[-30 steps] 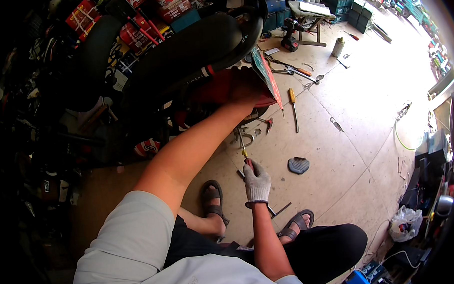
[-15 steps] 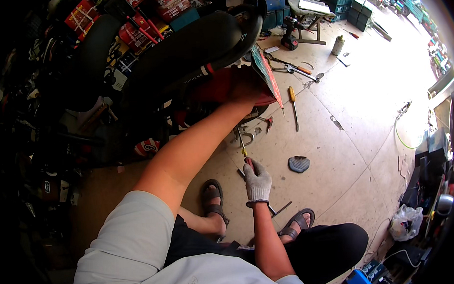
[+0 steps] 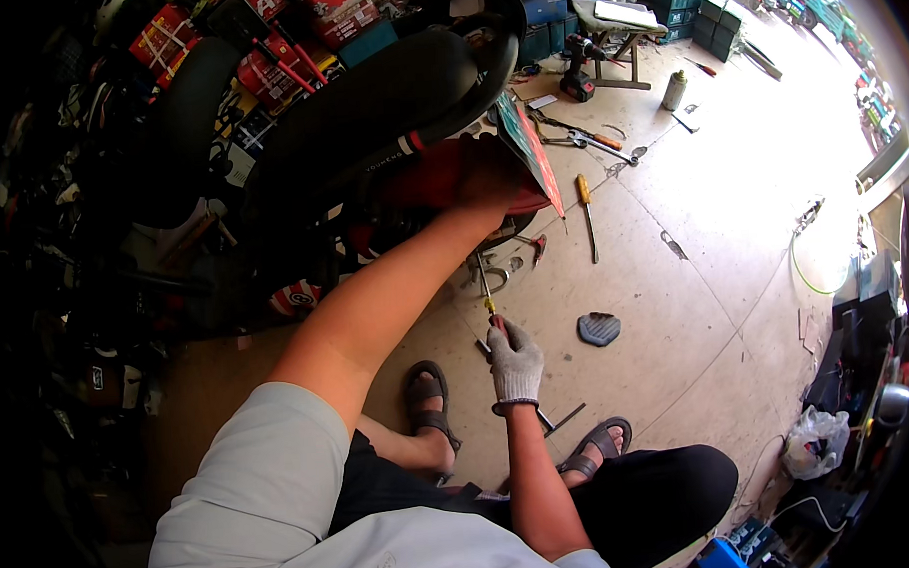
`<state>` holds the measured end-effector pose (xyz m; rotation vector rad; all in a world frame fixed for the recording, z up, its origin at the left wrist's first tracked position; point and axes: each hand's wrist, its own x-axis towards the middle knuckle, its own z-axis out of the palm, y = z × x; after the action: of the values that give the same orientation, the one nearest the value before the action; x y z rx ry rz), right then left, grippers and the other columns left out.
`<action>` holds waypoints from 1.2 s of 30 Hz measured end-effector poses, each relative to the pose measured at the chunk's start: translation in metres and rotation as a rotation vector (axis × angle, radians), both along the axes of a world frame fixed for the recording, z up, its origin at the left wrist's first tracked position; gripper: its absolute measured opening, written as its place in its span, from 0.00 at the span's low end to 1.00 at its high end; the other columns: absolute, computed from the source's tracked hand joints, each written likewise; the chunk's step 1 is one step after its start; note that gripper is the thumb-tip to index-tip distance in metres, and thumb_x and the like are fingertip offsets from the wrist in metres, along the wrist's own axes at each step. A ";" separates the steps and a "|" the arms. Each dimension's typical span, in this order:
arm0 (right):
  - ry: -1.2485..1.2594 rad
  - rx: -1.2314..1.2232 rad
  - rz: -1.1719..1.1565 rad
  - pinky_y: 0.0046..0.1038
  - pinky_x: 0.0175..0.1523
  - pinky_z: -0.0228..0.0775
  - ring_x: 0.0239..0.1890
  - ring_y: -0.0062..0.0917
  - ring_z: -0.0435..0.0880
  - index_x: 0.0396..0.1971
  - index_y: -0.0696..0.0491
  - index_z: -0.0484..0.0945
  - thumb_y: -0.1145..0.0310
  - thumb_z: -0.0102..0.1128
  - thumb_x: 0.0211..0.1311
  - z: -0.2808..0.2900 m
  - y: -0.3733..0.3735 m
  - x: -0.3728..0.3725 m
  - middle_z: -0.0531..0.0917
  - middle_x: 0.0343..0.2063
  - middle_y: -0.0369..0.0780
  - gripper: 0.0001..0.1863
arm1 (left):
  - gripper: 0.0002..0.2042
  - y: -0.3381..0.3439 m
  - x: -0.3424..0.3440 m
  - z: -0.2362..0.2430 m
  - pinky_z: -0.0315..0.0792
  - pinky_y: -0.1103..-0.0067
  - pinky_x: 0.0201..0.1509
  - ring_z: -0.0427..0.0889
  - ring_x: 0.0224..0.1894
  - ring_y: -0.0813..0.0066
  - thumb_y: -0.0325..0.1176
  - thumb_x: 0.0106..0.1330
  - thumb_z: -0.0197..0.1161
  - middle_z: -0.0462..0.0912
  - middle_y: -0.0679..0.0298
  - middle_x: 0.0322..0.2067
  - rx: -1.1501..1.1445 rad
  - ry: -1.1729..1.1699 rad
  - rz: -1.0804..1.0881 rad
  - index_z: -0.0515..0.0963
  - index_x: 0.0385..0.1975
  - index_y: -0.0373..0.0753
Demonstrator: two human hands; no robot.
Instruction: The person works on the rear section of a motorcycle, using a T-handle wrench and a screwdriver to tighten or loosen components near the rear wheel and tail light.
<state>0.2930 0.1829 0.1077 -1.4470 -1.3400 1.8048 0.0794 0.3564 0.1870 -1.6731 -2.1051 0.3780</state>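
My left arm stretches to the rear of a motor scooter with a long black seat (image 3: pixel 368 112) and a red body panel (image 3: pixel 416 180). My left hand (image 3: pixel 489 173) is against the dark red rear, beside a teal and red plate (image 3: pixel 532 151); shadow hides its fingers. Lower down, my right hand (image 3: pixel 517 362), in a pale knitted glove, is closed around the red and yellow handle of a screwdriver (image 3: pixel 491 308). The shaft points up toward the scooter's underside, and I cannot make out whether its tip touches anything.
On the tiled floor lie a yellow-handled screwdriver (image 3: pixel 587 217), pliers (image 3: pixel 578 136), a dark ribbed pad (image 3: pixel 598 329) and a T-shaped bar (image 3: pixel 561 418). A cordless drill (image 3: pixel 579 69) stands by a small stool (image 3: pixel 621 23). A spray can (image 3: pixel 674 91) stands farther right.
The scooter's seat and rear have shifted very slightly left. Both hands keep nearly the same places, the right still around the screwdriver.
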 end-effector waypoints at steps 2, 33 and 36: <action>-0.007 0.016 0.004 0.28 0.38 0.78 0.28 0.21 0.85 0.53 0.57 0.85 0.57 0.64 0.66 -0.003 0.000 0.001 0.87 0.27 0.42 0.23 | 0.15 -0.002 -0.002 -0.005 0.67 0.50 0.62 0.79 0.50 0.55 0.35 0.63 0.62 0.82 0.54 0.44 0.122 0.108 -0.070 0.82 0.49 0.38; 0.479 -0.750 -0.062 0.18 0.21 0.68 0.23 0.20 0.79 0.50 0.53 0.80 0.58 0.65 0.71 -0.005 0.012 0.002 0.85 0.33 0.39 0.16 | 0.10 -0.003 -0.007 -0.010 0.69 0.53 0.59 0.80 0.46 0.59 0.33 0.65 0.59 0.83 0.57 0.37 0.276 0.169 -0.123 0.83 0.42 0.39; 0.456 -0.698 -0.037 0.18 0.21 0.66 0.21 0.20 0.78 0.50 0.54 0.81 0.58 0.66 0.70 -0.005 0.010 -0.001 0.85 0.31 0.39 0.17 | 0.24 -0.002 -0.004 -0.003 0.67 0.49 0.65 0.79 0.59 0.51 0.38 0.59 0.70 0.81 0.51 0.56 0.100 -0.008 -0.001 0.79 0.57 0.40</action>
<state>0.2923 0.1930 0.1027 -1.2133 -0.4650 2.5183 0.0757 0.3541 0.1845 -1.6208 -2.0931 0.2612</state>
